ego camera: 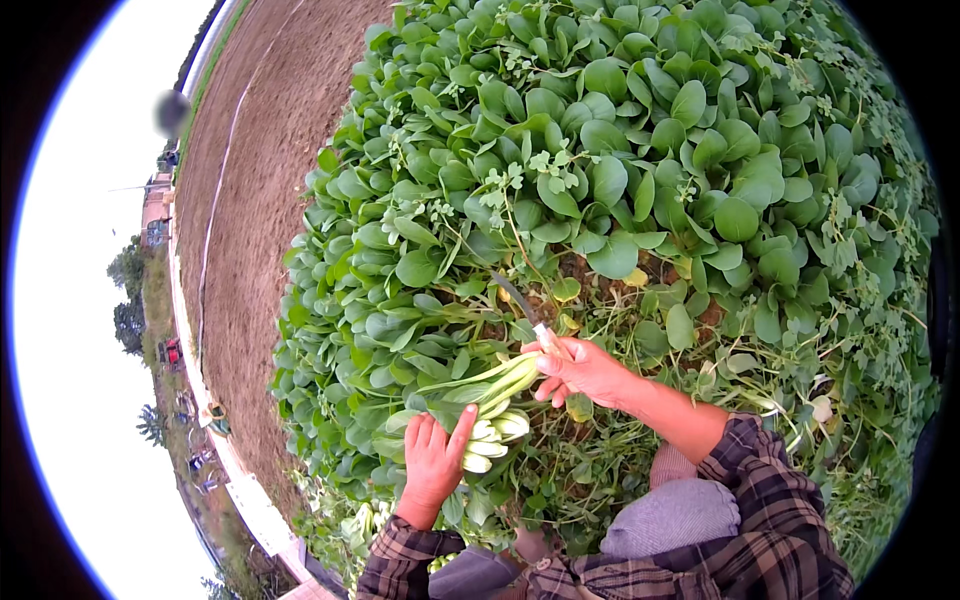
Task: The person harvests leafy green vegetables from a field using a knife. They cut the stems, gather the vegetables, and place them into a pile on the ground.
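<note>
My right hand (581, 371) holds a knife (519, 300) by its handle, the dark blade pointing up and away to the left. The same fingers touch the stalk ends of a few pale green leaf stalks (502, 379). Lower left, my left hand (439, 454) is closed around a bunch of cut bok choy (487, 442), its white bases facing right and its index finger lying over the stalks. Part of the bunch's leaves is hidden behind the left hand. Standing bok choy plants (390, 330) rise just beyond both hands.
A dense bed of leafy greens (600, 135) with trailing weeds spreads ahead. Cut bok choy (367, 521) lies beside my left sleeve. Low weeds and leaf litter (600, 457) cover the ground near my knees. Bare brown soil (255, 165) stretches along the left, bordered by a pale edging (247, 502).
</note>
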A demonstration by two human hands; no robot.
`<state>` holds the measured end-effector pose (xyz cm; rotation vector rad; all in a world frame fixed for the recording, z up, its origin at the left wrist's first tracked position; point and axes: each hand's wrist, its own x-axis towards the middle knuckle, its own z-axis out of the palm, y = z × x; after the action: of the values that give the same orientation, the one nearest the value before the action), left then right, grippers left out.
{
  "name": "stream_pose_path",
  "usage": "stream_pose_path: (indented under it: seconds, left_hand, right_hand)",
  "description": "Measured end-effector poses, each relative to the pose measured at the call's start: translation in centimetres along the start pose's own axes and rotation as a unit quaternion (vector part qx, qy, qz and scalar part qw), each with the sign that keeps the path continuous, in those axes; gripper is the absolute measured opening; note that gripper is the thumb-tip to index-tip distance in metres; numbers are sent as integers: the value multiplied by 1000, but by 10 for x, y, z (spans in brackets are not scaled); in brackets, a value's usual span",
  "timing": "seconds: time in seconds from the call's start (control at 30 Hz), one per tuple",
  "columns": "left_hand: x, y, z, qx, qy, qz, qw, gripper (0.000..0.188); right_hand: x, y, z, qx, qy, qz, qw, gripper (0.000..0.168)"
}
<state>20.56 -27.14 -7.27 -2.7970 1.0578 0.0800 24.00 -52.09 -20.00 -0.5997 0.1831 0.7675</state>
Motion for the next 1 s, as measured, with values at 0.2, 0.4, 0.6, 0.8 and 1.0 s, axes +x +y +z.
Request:
stream_pose_path:
  seconds: [0.2,0.4,0.6,0.8,1.0]
  left_hand:
    - [-31,29,-40,-251,-91,-132,955,69]
    - [10,1,-35,-536,-120,-247,799,77]
    - [77,-32,-10,-448,-343,-285,775,105]
    - [25,-72,48,-270,-459,-265,804,125]
    - [2,-55,60,-263,-389,-289,834,97]
  right_hand:
    - [-12,3,-6,-319,91,-192,924,36]
    - [-14,13,24,-32,-44,-91,994,33]
    - [23,34,-24,-509,103,-93,850,36]
    - [41,48,-29,-701,68,-52,708,47]
    - [52,55,-26,-695,61,-60,713,45]
